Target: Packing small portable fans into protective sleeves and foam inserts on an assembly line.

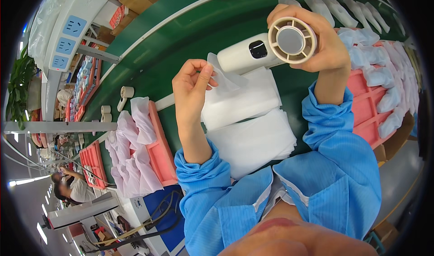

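Note:
My right hand (332,43) is wrapped around the round head of a white handheld fan (246,55). Its spoked cream grille with a grey disc faces me, and the handle with a small black display points left. Between the thumb and fingers of my left hand (195,82) is the edge of a thin white translucent sleeve (226,80), close to the handle's end. Below it lie two piles of the same thin material, an upper pile (246,100) and a lower pile (253,140), overlapping on the green table.
Pink divided trays stand on both sides, a left tray (163,159) and a right tray (361,98), bearing several wrapped items. More wrapped items (332,9) lie at the far right. Two unwrapped fans, one a white fan (126,93), rest on the left. A metal post (58,127) crosses there.

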### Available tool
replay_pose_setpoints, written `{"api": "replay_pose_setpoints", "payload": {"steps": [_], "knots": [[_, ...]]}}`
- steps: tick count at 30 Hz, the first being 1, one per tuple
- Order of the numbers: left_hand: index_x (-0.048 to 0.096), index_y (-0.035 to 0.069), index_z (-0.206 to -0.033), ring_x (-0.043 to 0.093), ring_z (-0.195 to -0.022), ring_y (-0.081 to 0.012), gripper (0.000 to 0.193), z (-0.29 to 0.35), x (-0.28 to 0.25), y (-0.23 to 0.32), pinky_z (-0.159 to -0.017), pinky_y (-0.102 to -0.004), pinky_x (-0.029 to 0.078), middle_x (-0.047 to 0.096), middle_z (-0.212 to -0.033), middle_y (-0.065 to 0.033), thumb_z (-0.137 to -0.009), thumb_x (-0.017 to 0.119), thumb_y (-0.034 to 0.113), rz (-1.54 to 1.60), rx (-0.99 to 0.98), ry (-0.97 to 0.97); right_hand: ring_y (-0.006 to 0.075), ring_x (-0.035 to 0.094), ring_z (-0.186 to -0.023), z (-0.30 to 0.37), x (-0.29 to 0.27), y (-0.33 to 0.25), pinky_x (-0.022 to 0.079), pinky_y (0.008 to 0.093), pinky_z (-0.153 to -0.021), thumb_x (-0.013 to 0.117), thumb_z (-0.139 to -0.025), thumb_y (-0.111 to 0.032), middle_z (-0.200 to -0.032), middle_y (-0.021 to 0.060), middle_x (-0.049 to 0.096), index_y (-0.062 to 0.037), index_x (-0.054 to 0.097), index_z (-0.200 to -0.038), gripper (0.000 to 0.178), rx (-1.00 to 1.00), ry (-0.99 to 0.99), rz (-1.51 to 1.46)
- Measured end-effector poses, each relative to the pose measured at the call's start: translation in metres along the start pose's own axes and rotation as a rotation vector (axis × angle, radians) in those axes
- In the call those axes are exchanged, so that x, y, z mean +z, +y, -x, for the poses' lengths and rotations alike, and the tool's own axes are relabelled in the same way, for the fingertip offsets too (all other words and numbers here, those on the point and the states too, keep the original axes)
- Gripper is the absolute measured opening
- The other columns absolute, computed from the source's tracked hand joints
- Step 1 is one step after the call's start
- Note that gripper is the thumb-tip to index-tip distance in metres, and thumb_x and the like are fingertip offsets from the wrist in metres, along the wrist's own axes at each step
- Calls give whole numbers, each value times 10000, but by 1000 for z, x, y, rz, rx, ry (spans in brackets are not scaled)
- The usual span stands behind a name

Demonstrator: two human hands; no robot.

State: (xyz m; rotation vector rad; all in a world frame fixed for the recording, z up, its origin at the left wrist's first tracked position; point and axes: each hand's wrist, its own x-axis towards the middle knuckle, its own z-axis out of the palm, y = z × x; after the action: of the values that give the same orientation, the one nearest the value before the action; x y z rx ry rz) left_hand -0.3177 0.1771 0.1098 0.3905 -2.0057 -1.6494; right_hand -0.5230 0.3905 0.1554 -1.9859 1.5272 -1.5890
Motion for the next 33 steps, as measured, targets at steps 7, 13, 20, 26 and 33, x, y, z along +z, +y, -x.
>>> {"api": "replay_pose_setpoints", "payload": {"steps": [7,13,20,26,33], "knots": [[621,23,-923,596,-625,-75,109,1,4,0,-577,-210,426,653,-771,-32,-929,633,131,-46,-36,-49,182,525,-880,4,3,-6,402,257,-735,708,-514,-117,-1015,145,536,38,572,-1038,563,-78,18,-43],[624,31,-917,591,-618,-76,101,4,0,3,-574,-206,419,644,-761,-25,-927,636,130,-49,-52,-81,196,580,-915,1,0,3,450,273,-786,702,-542,-128,-1044,126,579,19,588,-1087,576,-88,-29,-26],[592,33,-939,607,-667,-87,126,10,2,8,-606,-217,465,642,-810,-28,-954,610,157,86,51,-36,256,564,-880,-9,21,12,454,332,-744,732,-572,-194,-998,141,561,21,597,-1039,532,-150,-231,-45],[527,52,-1045,617,-908,-119,173,24,3,25,-815,-271,502,614,-1027,-45,-994,552,215,520,78,-16,276,548,-944,-20,67,4,446,329,-817,704,-585,-67,-1058,119,535,-19,591,-1097,526,-52,-15,171],[510,44,-1068,580,-874,-107,153,25,12,16,-832,-244,442,594,-994,-33,-994,549,173,634,154,42,347,575,-1024,-20,106,-4,493,397,-829,731,-632,43,-1177,142,496,-22,501,-1316,725,54,23,406]]}}
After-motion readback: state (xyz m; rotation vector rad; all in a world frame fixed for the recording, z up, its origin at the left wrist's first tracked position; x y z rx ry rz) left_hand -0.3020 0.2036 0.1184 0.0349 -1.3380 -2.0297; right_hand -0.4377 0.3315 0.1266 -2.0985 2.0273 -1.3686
